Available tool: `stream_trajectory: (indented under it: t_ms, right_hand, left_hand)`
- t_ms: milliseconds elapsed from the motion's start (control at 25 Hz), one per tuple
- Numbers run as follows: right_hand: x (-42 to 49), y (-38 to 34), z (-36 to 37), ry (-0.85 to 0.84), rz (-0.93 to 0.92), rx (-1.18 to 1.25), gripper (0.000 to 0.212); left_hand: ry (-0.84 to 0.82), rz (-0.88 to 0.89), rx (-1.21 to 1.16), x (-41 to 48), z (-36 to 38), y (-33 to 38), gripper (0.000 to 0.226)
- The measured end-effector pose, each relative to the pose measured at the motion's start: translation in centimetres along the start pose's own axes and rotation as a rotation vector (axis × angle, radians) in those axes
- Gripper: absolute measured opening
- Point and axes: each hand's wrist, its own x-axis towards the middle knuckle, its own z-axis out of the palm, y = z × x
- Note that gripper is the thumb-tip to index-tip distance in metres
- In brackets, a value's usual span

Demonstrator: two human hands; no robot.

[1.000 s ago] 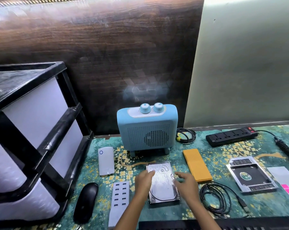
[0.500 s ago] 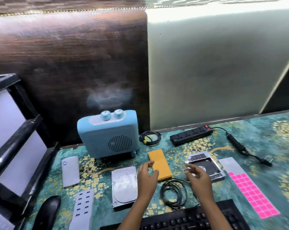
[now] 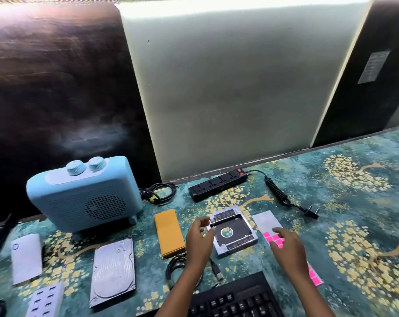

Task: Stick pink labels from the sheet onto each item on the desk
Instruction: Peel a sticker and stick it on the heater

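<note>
Bright top glare, edges warped, slight blur

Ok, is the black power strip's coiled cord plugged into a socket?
No, the coiled cord from the power strip ends in a black plug lying loose on the patterned green desk mat.

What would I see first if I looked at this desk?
Probably the big blue heater at the back left, with two knobs on top. Next come the bright pink labels near the front right, partly under the right hand. The left hand is at the left edge of a silver tray beside them.
</note>
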Motion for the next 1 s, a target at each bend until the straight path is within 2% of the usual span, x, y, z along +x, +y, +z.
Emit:
stream_trajectory:
  t_ms: [120, 200, 360, 600, 680, 800, 920, 1000]
  right_hand:
    - [1.0, 2.1, -1.1, -0.080, 0.096, -0.313, 0.053]
    - [1.5, 2.5, -1.7, -0.122, 0.134, -0.364, 0.062]
    - [3.3, 3.4, -2.0, -0.180, 0.213, -0.185, 0.063]
    - [4.6, 1.0, -3.7, -0.156, 0.059, 0.317, 0.028]
    - [4.6, -1.3, -4.0, -0.253, -0.047, 0.431, 0.026]
    - [3.8, -3.6, -3.2, -0.461, -0.127, 0.451, 0.030]
    - [2.8, -4.4, -2.3, -0.626, -0.124, 0.438, 0.032]
    - [2.2, -4.6, -1.9, -0.651, -0.142, 0.427, 0.037]
  left_hand:
    - [0.006, -0.022, -0.019, 0.3, 2.3, 0.0, 0.018]
    - [-0.001, -0.037, -0.006, 0.4, 3.2, -0.2, 0.017]
    - [-0.038, -0.057, 0.012, 0.4, 4.3, 0.1, 0.021]
    - [-0.069, -0.079, -0.054, 0.8, 4.7, 1.4, 0.015]
    - [-0.115, -0.116, -0.131, 1.1, 4.8, 2.1, 0.013]
    - [-0.159, -0.180, -0.293, 1.6, 4.6, 3.2, 0.006]
    - [-0.073, -0.188, -0.382, 1.8, 3.8, 3.8, 0.011]
    - [-0.013, -0.220, -0.387, 1.7, 3.1, 3.8, 0.016]
